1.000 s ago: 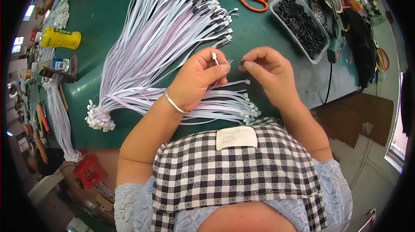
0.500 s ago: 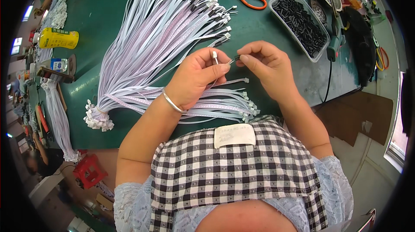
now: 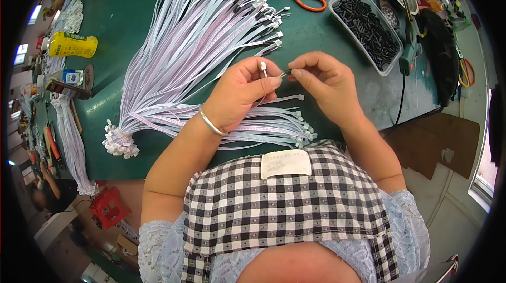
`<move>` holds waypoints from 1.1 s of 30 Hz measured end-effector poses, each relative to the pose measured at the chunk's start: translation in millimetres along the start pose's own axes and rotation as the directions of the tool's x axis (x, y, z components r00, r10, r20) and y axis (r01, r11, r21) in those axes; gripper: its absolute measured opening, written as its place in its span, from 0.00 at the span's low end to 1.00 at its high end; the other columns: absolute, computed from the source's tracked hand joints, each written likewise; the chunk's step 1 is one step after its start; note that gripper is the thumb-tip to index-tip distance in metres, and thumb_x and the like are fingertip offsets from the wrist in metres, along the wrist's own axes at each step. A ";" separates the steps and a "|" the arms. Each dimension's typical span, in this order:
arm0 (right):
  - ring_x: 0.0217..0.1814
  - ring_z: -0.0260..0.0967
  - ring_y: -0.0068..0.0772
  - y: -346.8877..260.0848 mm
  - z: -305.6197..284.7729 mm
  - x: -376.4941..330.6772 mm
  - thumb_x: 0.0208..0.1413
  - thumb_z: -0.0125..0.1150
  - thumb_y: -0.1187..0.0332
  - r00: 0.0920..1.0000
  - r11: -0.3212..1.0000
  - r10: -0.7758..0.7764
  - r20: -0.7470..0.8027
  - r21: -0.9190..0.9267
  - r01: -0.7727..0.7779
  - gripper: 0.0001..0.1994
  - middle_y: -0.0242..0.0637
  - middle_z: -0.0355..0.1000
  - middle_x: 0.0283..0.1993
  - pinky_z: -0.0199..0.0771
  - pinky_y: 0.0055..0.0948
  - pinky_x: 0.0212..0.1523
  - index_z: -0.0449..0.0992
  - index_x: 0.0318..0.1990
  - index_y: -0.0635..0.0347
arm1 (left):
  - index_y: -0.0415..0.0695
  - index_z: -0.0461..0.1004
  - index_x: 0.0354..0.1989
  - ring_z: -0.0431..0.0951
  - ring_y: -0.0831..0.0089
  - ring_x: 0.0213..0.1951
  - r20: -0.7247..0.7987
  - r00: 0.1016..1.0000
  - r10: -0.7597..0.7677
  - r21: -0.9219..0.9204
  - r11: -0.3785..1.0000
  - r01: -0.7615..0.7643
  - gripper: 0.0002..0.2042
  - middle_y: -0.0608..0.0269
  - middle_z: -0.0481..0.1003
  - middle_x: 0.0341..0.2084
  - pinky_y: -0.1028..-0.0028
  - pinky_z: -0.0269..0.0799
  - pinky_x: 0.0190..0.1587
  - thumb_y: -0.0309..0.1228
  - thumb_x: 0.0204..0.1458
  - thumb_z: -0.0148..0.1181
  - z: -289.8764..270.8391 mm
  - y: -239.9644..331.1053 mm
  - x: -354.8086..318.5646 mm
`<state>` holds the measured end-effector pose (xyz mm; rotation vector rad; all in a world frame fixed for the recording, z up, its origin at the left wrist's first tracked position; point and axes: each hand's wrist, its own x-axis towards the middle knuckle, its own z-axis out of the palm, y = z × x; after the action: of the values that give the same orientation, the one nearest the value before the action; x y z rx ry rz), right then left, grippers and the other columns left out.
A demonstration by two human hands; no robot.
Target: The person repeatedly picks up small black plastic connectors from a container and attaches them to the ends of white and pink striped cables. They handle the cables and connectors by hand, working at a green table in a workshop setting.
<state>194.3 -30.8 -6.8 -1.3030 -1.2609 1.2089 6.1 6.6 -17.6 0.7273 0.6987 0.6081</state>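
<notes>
Left hand (image 3: 240,93) pinches a white connector end (image 3: 263,66) upright; right hand (image 3: 321,80) pinches a small dark sleeve (image 3: 285,73) at its 9 o'clock. Since a second ago the gap has barely closed: fitting unfinished. Flat, pale ribbon cables (image 3: 200,45) fan toward 11 o'clock; a clear tray (image 3: 390,64) of black parts lies at 2 o'clock.

I wear a black-and-white checked apron (image 3: 284,214) with a pale cloth patch (image 3: 286,164) sewn at its top. Light blue lacy short sleeves (image 3: 158,248) show beneath. A thin silver bangle (image 3: 211,123) circles my left wrist; forearms bare.
</notes>
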 end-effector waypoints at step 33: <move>0.32 0.72 0.27 -5.1 0.1 3.7 0.49 0.61 0.76 0.983 0.944 -0.185 0.006 -0.276 0.179 0.06 0.37 0.75 0.33 0.70 0.24 0.31 0.78 0.35 0.63 | 0.44 0.71 0.38 0.71 0.82 0.27 0.004 1.000 0.029 0.047 0.998 -0.029 0.06 0.72 0.71 0.27 0.85 0.65 0.30 0.25 0.53 0.58 -1.7 -0.4 0.9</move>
<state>193.8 -26.8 -1.9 -1.3567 -1.5405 0.9100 5.5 7.7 -19.2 0.7833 0.7025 0.6183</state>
